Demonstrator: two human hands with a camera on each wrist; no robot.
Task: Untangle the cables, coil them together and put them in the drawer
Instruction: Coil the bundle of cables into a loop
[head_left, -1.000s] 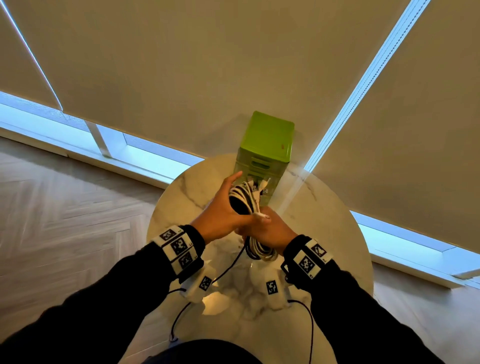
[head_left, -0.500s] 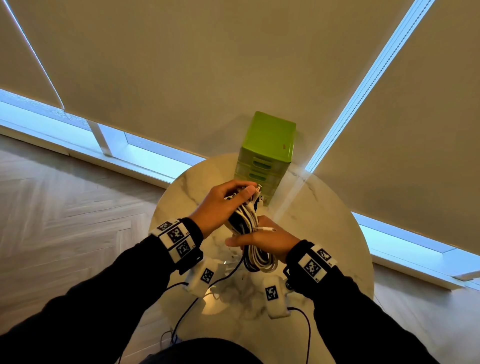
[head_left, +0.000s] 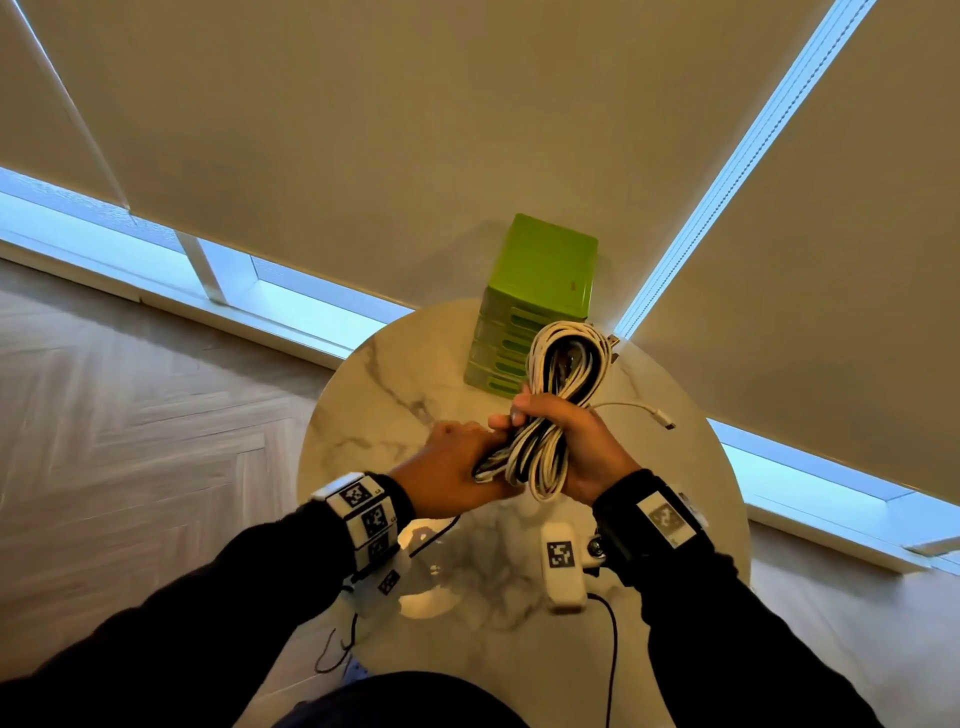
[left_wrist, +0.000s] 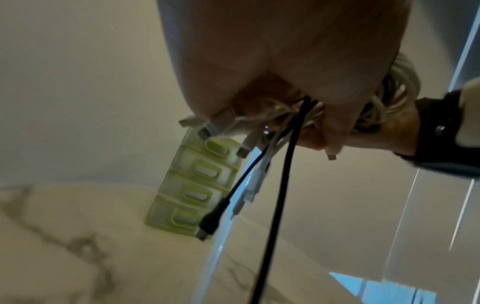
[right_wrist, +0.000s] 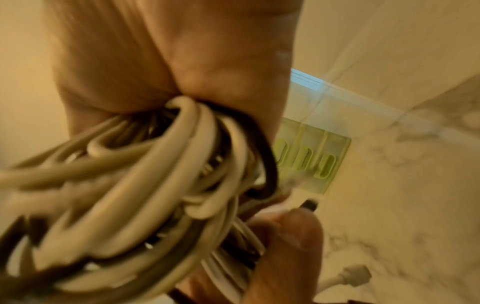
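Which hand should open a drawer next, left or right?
Left, probably. The right hand wraps the middle of the cable coil and carries it, while the left hand only grips the loose plug ends. All drawers of the green drawer unit look closed.

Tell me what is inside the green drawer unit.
All the drawers of the green drawer unit are closed, so the contents stay hidden. The cable bundle remains outside, held in the right hand.

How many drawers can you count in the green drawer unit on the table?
4, stacked vertically down the front of the drawer unit; the hanging cables may hide another at the top.
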